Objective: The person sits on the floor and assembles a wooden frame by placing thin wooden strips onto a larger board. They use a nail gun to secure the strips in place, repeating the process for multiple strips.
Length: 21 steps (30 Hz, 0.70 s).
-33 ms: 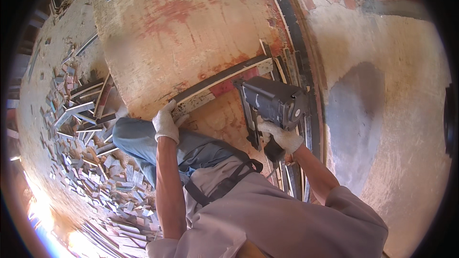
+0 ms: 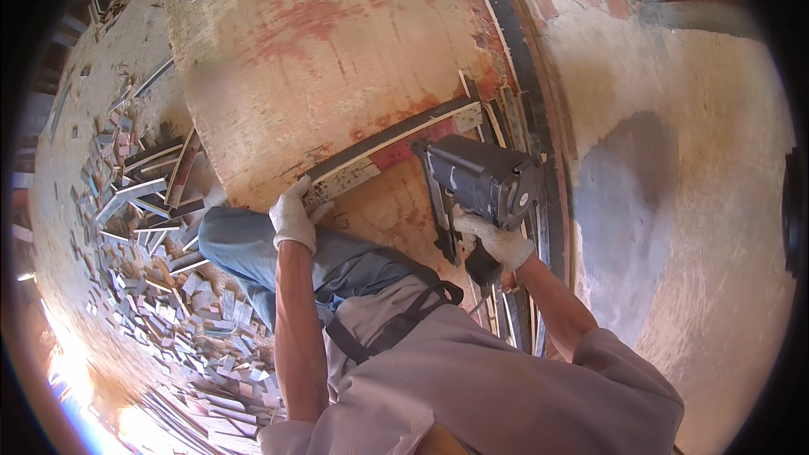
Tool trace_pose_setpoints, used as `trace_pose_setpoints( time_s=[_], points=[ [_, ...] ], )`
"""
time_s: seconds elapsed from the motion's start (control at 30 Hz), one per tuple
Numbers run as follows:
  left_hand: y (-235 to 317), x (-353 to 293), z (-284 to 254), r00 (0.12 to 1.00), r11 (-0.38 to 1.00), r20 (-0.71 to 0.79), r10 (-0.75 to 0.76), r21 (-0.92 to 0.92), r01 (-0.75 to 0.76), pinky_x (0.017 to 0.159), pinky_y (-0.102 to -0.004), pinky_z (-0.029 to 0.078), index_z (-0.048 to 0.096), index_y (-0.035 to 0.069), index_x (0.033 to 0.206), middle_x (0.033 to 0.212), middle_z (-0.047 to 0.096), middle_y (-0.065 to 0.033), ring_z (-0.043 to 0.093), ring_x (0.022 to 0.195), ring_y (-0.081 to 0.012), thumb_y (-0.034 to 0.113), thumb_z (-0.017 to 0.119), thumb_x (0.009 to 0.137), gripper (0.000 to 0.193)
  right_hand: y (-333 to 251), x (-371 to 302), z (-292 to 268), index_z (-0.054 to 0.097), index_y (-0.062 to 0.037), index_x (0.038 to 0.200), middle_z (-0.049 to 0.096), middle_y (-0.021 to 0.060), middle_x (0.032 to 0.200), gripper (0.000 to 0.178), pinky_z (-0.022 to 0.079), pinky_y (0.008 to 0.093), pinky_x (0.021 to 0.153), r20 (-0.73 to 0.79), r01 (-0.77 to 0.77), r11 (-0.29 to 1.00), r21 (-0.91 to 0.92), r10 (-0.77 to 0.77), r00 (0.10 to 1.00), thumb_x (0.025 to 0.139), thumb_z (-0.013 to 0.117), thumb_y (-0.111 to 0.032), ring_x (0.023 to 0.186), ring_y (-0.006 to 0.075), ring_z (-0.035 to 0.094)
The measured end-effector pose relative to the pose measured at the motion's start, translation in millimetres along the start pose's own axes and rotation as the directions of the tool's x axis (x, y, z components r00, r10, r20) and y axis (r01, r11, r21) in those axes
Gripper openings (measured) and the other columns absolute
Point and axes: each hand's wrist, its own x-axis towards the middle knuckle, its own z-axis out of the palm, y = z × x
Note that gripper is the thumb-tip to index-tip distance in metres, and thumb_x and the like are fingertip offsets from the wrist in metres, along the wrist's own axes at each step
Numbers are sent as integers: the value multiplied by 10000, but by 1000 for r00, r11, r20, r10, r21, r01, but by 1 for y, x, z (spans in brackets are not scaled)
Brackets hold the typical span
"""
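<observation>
My left hand (image 2: 292, 217), in a white work glove, grips the near left end of a long narrow wooden strip (image 2: 383, 140) with a dark face. Along the near side of that strip lies a flat, paint-stained board (image 2: 357, 177) with a red patch. In my right hand (image 2: 499, 244), also gloved, is a black nail gun (image 2: 479, 175), held by its handle. Its nose end is at the board's near edge, towards the right end; whether it touches cannot be made out. The fingers on the handle are partly hidden by the tool.
Beneath the strips is a large stained plywood sheet (image 2: 312, 59). Long strips (image 2: 537, 202) are stacked along the wall (image 2: 691, 202) at right. On the left, several offcuts (image 2: 156, 168) and many small wood scraps (image 2: 194, 312) cover the floor. My bent leg (image 2: 244, 240) is beside the sheet.
</observation>
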Motion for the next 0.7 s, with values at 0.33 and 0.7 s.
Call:
trace_pose_setpoints(
  time_s=[0.33, 0.7],
  points=[
    [1, -3, 3, 1000, 1000, -15, 15, -8, -15, 729, -452, 659, 616, -23, 1201, 1119, 607, -170, 631, 984, -343, 142, 710, 902, 355, 14, 14, -8, 671, -51, 929, 624, 32, 610, 212, 484, 338, 501, 34, 12, 995, -100, -9, 999, 962, 737, -250, 539, 134, 602],
    [6, -7, 9, 999, 998, -40, -26, -62, 23, 740, -455, 664, 621, -16, 1206, 1122, 633, -177, 655, 974, -342, 126, 703, 908, 340, 0, 3, -3, 658, -69, 1103, 653, 7, 756, 221, 470, 302, 535, 65, 38, 992, -123, -30, 997, 949, 745, -202, 602, 104, 590]
  ],
)
